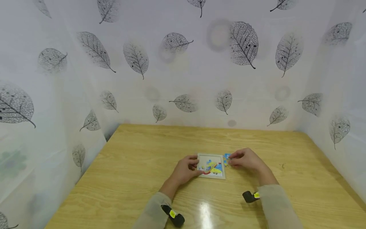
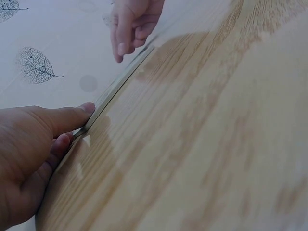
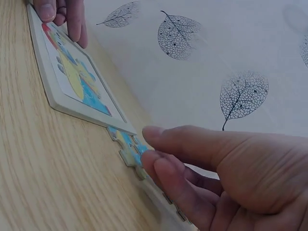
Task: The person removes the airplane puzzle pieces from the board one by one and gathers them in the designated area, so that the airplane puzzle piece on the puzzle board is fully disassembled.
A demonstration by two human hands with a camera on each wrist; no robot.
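Observation:
A square jigsaw puzzle tray (image 1: 211, 178) with a pale raised border lies on the table. Inside it, part of a yellow, blue and red picture (image 3: 77, 79) covers some of the base. My left hand (image 1: 186, 170) grips the tray's left edge, thumb on top; in the left wrist view this hand (image 2: 33, 154) hides that end of the tray. Just beyond the right border lie blue and yellow jigsaw pieces (image 3: 127, 153). Over them hovers my right hand (image 1: 247, 159), its thumb and fingertips apart. In the right wrist view that hand (image 3: 231, 168) partly covers the pieces, and nothing shows pinched in it.
The wooden table (image 1: 143, 143) extends around the tray, its back edge meeting a white leaf-print curtain (image 1: 183, 73) that also hangs on both sides. Black wrist devices (image 1: 172, 216) sit on both sleeves, close above the tabletop.

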